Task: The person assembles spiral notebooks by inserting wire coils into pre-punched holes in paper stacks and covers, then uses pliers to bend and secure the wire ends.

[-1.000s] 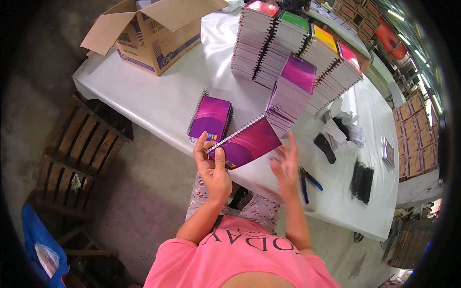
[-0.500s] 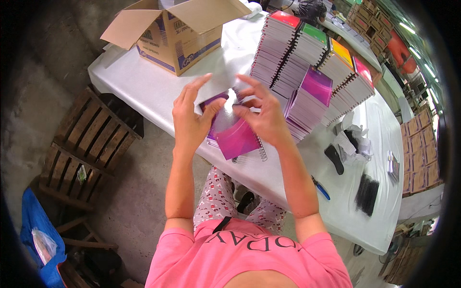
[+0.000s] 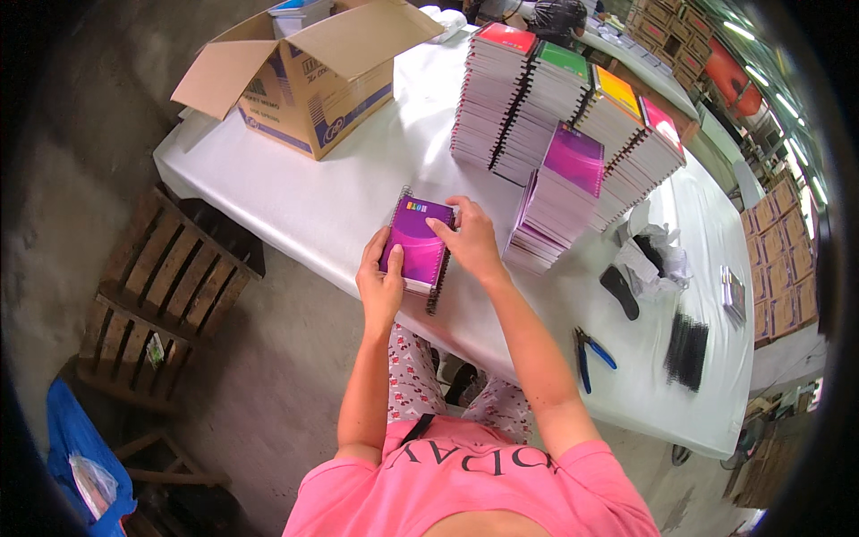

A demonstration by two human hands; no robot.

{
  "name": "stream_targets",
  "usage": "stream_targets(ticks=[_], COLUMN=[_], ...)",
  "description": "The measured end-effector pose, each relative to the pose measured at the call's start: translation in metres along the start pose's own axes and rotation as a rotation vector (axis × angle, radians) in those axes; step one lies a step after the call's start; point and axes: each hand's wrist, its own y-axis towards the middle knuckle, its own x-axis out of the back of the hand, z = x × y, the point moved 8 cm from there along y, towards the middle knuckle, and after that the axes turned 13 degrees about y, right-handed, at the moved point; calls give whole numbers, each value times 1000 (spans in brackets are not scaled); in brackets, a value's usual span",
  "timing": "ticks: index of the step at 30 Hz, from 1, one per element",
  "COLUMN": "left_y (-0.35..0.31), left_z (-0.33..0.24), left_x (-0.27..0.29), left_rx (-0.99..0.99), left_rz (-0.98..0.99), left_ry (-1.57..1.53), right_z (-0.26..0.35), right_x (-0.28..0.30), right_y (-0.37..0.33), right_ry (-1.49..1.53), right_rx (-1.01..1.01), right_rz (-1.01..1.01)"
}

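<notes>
Now the purple notebook [image 3: 417,243] is lying on a small pile [image 3: 418,287] near centre frame, no longer tilting midair, apparently joining it; the left hand [image 3: 380,277] and right hand [image 3: 469,240] are clasping opposite edges.

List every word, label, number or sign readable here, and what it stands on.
I won't copy the wording out; it stands on:
Top purple spiral notebook: small multicoloured lettering.
Open cardboard carton: dark print, blue logo.
Pink shirt: large dark letters.
Stacked brown cartons, tall spiral-notebook stacks: any print too small to read.
</notes>
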Motion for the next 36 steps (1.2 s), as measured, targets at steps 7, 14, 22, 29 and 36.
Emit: stream_targets(ticks=[7, 14, 22, 29, 36], left_y=[-5, -22, -60, -149, -154], left_z=[-14, -111, -188, -182, -95], left_x=[19, 30, 13, -87, -165], left_rx=[-25, -320, -712, -1006, -853], left_rz=[-90, -251, -281, 160, 260], left_ry=[129, 251, 260, 353, 640], right_z=[118, 18, 49, 7, -50], right_x=[117, 219, 256, 182, 212], right_y=[-19, 28, -3, -137, -181], right_ry=[-350, -178, 51, -324, 1], right_rx=[605, -339, -37, 25, 20], right_rz=[-394, -247, -394, -11, 184])
